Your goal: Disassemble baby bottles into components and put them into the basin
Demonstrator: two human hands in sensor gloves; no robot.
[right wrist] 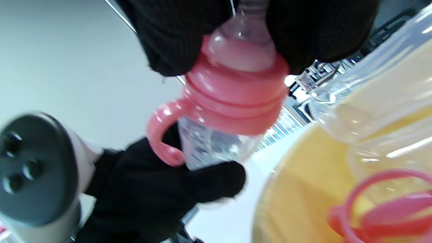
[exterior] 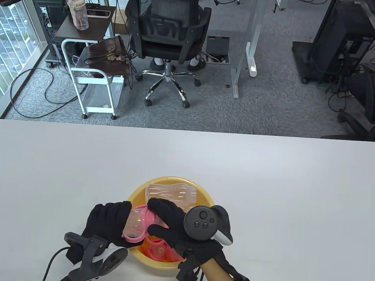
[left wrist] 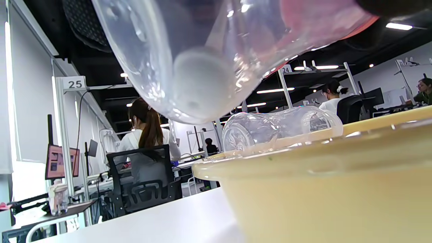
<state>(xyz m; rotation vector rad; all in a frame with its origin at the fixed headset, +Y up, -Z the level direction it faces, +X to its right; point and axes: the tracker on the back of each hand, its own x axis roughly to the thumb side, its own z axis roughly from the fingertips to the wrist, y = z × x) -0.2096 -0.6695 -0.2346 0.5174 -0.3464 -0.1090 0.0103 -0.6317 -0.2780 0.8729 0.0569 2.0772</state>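
Two gloved hands meet over the near rim of the yellow basin (exterior: 139, 192) on the white desk (exterior: 267, 183), and between them you hold a baby bottle (exterior: 134, 223) lying on its side. Your left hand (exterior: 108, 219) wraps its fingers around the clear body of the bottle, while your right hand (exterior: 169, 223) curls its fingers and thumb around the pink collar (right wrist: 236, 101) and the clear nipple (right wrist: 241, 50) at the bottle's top. In the right wrist view the collar sits on the bottle neck, and a pink handle loop (right wrist: 162, 135) curves out from it toward your left hand. Inside the basin, a second clear bottle body (exterior: 171, 193) without a top lies on its side along the far wall, and a pink handle ring (exterior: 157, 249) rests on the basin floor near your right wrist. Seen from the left wrist, the held bottle's base hangs just above the basin rim, apart from the bottle lying inside. Beyond the desk stand a black office chair (exterior: 169, 28) and a white cart (exterior: 93, 77).
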